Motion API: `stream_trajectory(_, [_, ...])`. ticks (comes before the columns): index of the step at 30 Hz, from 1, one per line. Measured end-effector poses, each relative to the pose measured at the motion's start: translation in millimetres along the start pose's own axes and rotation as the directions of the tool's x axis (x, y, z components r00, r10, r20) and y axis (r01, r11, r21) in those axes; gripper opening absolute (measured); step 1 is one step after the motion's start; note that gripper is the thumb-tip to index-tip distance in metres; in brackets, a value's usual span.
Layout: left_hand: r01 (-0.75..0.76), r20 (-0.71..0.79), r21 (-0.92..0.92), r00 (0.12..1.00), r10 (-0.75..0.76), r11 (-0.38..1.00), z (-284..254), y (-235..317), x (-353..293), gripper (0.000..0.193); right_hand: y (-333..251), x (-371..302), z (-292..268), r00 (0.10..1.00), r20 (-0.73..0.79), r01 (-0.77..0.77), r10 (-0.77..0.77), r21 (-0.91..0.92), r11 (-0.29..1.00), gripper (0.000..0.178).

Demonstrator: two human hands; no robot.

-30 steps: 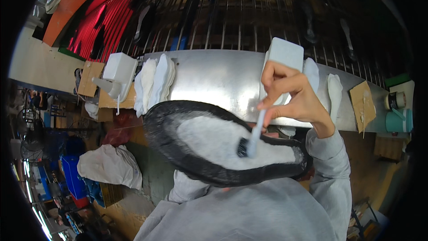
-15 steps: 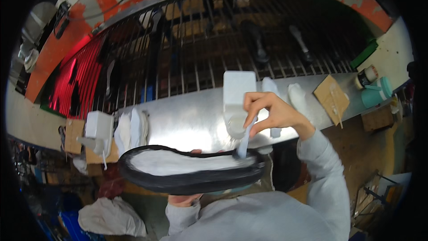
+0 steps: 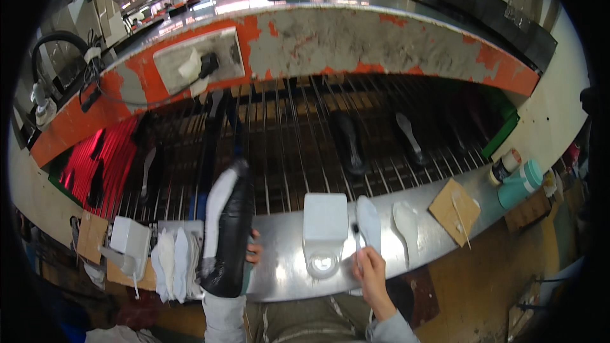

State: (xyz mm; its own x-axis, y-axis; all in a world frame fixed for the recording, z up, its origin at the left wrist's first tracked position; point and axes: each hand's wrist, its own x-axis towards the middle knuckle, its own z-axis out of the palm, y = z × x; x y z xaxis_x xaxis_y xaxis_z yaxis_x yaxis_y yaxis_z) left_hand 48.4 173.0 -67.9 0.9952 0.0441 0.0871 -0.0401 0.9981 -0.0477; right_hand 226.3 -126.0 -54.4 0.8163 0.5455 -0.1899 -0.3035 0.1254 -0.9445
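Note:
My left hand [image 3: 255, 249] is closed round a black shoe upper [image 3: 230, 238] with a pale sole-side face. The upper stands tilted over the bench's near left part, its far end reaching over the rods of the conveyor. Most of my left fingers are hidden behind it. In my right hand [image 3: 371, 269] a small brush [image 3: 359, 239] with a pale handle and dark tip is pinched, tip pointing away from me. It is above the bench, beside a pale insole [image 3: 368, 216] and a white dispenser bottle [image 3: 325, 219].
A rod conveyor [image 3: 298, 152] carries several dark shoe pieces, with red light at its left end. On the metal bench [image 3: 279, 273] lies another insole [image 3: 405, 222]. Cardboard [image 3: 452, 213], a teal mug [image 3: 518, 184], stacked insoles [image 3: 175, 260] and a second dispenser [image 3: 129, 241] flank it.
My left hand has swung the shoe upper from lying across to pointing away, farther left. My right hand has lifted the brush off it and moved it over the bench. The view has tilted up.

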Motion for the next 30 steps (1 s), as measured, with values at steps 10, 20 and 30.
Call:
stream_trajectory(10, [-0.168,-0.373,-0.259,0.926,0.062,0.951,-22.2,75.4,198.3,0.05,-30.3,-4.0,-23.4,0.984,-0.128,0.115,-0.123,-0.075,0.991,0.016])
stream_trajectory(20, [-0.367,-0.763,-0.038,0.611,0.211,0.929,-117.9,144.4,204.4,0.045,-11.1,-0.7,-14.2,0.983,-0.06,0.174,-0.176,-0.044,0.984,0.016])
stream_trajectory(30, [0.386,0.386,0.78,0.322,0.865,-0.492,-14.6,137.9,136.6,0.09,62.3,20.8,17.6,0.97,-0.165,0.194,-0.181,0.067,0.979,0.015])
